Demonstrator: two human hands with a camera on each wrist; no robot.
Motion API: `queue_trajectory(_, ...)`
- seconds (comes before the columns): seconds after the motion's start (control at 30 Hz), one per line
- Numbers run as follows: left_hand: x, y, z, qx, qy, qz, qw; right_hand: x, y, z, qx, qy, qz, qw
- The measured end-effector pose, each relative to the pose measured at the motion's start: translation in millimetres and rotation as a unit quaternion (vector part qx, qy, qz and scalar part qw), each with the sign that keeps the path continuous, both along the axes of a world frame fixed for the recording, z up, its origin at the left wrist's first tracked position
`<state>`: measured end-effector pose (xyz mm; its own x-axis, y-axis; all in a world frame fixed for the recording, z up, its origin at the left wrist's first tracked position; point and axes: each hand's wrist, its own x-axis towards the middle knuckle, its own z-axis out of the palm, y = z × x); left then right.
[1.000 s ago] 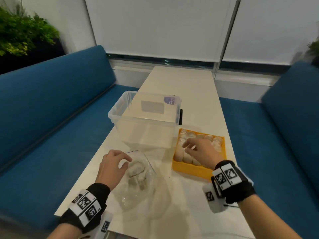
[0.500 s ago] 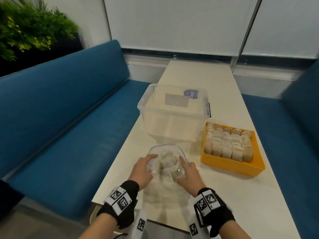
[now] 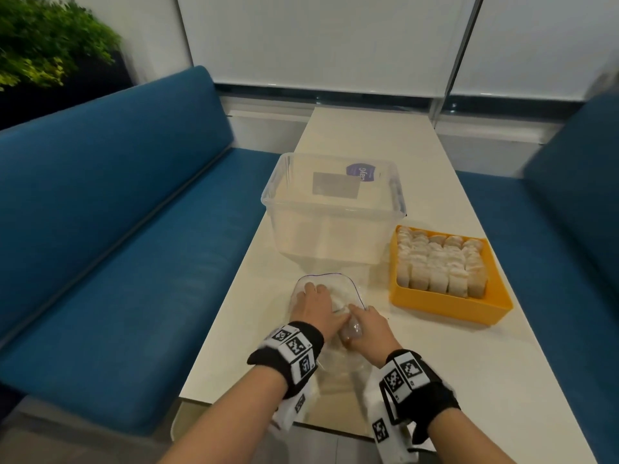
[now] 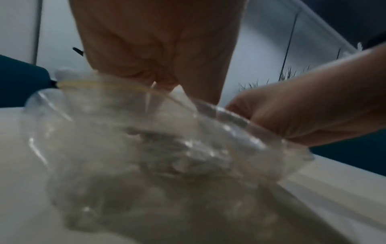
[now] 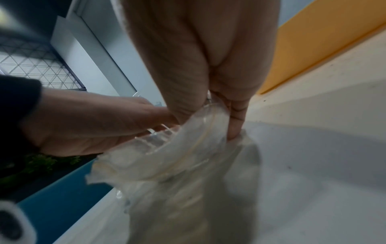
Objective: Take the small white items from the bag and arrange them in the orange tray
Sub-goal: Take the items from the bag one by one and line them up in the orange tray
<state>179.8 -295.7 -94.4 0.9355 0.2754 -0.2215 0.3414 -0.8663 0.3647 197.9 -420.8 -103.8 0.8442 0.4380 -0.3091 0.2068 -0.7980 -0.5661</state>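
The right hand's fingers (image 5: 236,118) are clamped on the rim of the clear plastic bag (image 3: 335,296), thumb against the curled fingers with the bunched film between them; the left hand (image 3: 316,309) lies inside the bag's open mouth, fingers reaching forward among the small white items (image 4: 69,73), though whether they grip one I cannot tell. The right hand (image 3: 368,329) is just beside the left, knuckles up, both forearms coming in from the near edge of the tabletop (image 3: 418,346). The bag lies on the tabletop near that edge. To the bag's right and well apart stands the orange tray (image 3: 449,306), its far part packed with upright rows of white items (image 3: 442,262), a bare strip along its near wall. Behind the bag stands a clear plastic bin (image 3: 331,209). Bare tabletop runs between bag and tray. Blue benches (image 3: 117,229) flank the tabletop.
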Motion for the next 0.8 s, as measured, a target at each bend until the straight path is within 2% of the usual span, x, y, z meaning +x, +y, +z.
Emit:
queue_trajectory(0.13,6.8,-5.9,-13.5,0.040,-0.009,-0.006,0.999,-0.1,-2.0,0.0,-0.009,-0.003,-0.004,1.000)
queue_trajectory(0.27,-0.5,1.7,-18.5,0.043,-0.046,-0.046,0.997,-1.9,-3.9,1.8,-0.022,0.012,-0.008,1.000)
queue_trajectory(0.4,-6.6,13.7,-16.3,-0.020,-0.067,-0.058,0.996,-3.4,-2.7,5.8,-0.027,0.016,-0.009,0.999)
queue_trajectory(0.5,-12.4,14.2,-14.1,-0.065,-0.048,-0.068,0.994,-5.8,-1.8,8.2,-0.030,0.016,-0.011,0.999)
queue_trajectory(0.67,-19.0,9.9,-16.6,-0.074,-0.009,-0.081,0.994,-10.9,-2.8,11.2,-0.020,0.009,-0.022,1.000)
queue_trajectory(0.8,-21.1,11.1,-6.5,-0.084,-0.039,-0.073,0.993,-12.8,-4.4,11.1,-0.027,0.004,-0.018,0.999)
